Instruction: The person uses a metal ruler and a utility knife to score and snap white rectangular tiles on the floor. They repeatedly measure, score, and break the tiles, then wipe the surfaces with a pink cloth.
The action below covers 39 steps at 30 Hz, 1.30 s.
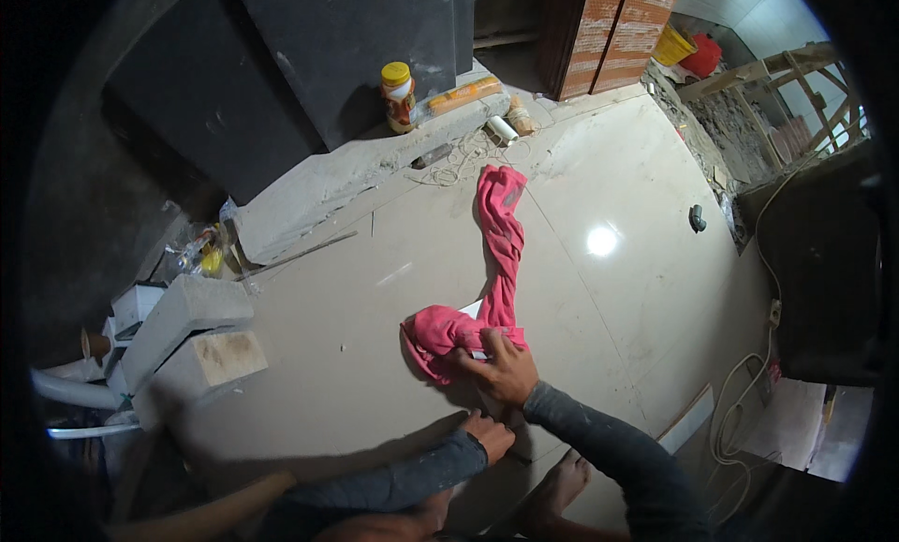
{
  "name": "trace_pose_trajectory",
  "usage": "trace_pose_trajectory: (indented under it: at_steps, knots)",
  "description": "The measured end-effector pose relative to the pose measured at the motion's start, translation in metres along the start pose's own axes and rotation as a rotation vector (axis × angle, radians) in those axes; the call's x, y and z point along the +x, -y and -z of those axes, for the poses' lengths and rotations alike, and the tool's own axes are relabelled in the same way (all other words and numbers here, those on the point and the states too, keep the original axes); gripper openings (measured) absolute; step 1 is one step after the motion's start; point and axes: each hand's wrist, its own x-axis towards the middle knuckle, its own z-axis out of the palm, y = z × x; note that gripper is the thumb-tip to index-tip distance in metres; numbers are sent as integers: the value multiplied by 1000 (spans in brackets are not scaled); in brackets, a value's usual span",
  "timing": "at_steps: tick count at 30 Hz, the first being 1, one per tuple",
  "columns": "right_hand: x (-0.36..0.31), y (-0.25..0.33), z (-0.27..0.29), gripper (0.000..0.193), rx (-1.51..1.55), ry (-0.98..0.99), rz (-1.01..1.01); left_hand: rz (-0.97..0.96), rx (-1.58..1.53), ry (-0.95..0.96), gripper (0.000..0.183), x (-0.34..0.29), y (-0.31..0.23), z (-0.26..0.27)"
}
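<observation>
A pink cloth [504, 247] lies twisted in a long strip across the pale tiled floor, its near end bunched into a heap. My right hand [508, 372] is closed on the near edge of that heap, thumb and fingers pinching the fabric. A flat white piece [471, 310] peeks out from the folds, and a bit of white also shows by my right fingertips; what it is cannot be made out. Close by on the near side, my left hand [491, 437] is curled closed just above the floor, apart from the cloth. Its fingertips are hidden.
Grey blocks [192, 331] and white pipes [80, 392] sit at the left. Dark panels [346, 46] lean at the back beside a yellow-lidded jar [398, 97] and loose string [459, 163]. Stacked orange tiles [609, 36] stand farther right. A cable [726, 420] coils near my right. My bare foot [562, 486] is close.
</observation>
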Motion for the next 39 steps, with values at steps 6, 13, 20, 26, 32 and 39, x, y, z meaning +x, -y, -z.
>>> trace_pose_trajectory:
  at_steps: [6,13,20,26,32,39]
  knots:
    - [89,-91,13,47,65,-257,-546,40,36,74,20,-7,0,30]
    - [42,-108,203,27,370,-316,-338,130,-453,33,50,-57,39,87]
    - [-10,-33,238,40,334,33,-270,355,178,167,65,-68,120,174]
    - [-5,10,37,59,97,79,-325,276,397,102,36,-21,115,150]
    - [-97,11,3,66,89,188,-286,229,492,6,25,1,109,127]
    - [-201,35,92,64,221,649,-292,249,503,210,79,4,113,145]
